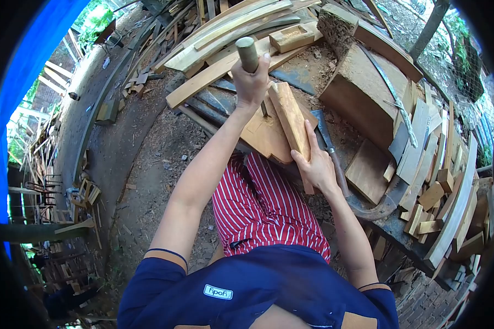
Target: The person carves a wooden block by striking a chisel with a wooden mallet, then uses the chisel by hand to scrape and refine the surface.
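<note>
Head view, the only one. The left hand [251,85], upper centre, is wrapped tight around a round-handled tool [247,54], handle end up. Its thin shaft runs down to a flat board [258,133] at the centre of the frame; whether the tip bites in, can't tell. The right hand [315,166], just right of centre, holds the lower end of a wood block [286,118] in a narrow grip, thumb on one side, fingers on the other. Block slants across the board, just beside the shaft.

Risks, as judged: a glancing blow, if the block is swung at the handle, could catch the left hand, since its thumb lies close to the handle's top. The tip could skid if the tool leans, and the striped trousers [263,205] are just below the board's near edge. Board could shift too; what supports it is mostly hidden. A bladed tool [322,129] lies right of centre, near the right forearm, so a wide elbow move might knock it.

Counts: two hands, one round-handled tool, one wood block in hand, one flat board, one loose bladed tool, one metal strip [392,90] at upper right, one hollowed block [292,37] at upper centre. Offcuts [431,196] at right: several, overlapping, no exact count.
</note>
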Action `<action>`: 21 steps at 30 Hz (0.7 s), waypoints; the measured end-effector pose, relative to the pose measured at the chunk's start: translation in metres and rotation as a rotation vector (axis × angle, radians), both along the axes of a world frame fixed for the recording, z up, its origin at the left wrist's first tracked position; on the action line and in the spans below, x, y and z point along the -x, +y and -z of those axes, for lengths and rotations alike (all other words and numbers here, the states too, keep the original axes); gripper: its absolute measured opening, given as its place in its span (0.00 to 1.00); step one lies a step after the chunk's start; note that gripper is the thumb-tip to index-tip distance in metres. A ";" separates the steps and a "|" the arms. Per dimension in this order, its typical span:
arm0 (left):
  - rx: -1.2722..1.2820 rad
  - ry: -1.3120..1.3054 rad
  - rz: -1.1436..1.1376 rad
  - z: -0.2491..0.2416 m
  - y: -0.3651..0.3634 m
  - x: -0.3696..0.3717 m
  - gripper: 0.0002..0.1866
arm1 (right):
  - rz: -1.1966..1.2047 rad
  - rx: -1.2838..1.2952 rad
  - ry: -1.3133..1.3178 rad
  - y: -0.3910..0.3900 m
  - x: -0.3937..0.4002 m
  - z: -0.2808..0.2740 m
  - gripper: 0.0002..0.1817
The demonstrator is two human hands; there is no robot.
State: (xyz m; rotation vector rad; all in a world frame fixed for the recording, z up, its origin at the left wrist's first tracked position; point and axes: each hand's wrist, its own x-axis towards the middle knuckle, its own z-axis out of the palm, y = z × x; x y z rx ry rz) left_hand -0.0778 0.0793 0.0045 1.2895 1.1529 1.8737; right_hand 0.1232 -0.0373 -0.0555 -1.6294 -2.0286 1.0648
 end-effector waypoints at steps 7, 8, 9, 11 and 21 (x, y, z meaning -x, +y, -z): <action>0.019 0.060 -0.041 0.011 0.014 -0.002 0.11 | 0.024 -0.038 0.187 0.006 -0.006 -0.006 0.47; 0.034 0.119 -0.059 0.010 0.013 -0.003 0.11 | 0.028 -0.048 0.240 0.015 -0.008 -0.010 0.47; 0.004 0.113 -0.074 0.012 0.014 -0.005 0.10 | 0.026 -0.102 0.352 0.019 -0.007 -0.032 0.47; -0.034 0.248 -0.162 0.000 0.006 -0.009 0.09 | 0.016 -0.314 0.441 0.037 -0.003 -0.073 0.46; 0.043 0.117 -0.158 0.008 0.008 -0.006 0.05 | -0.270 -0.402 -0.108 0.111 0.043 -0.211 0.43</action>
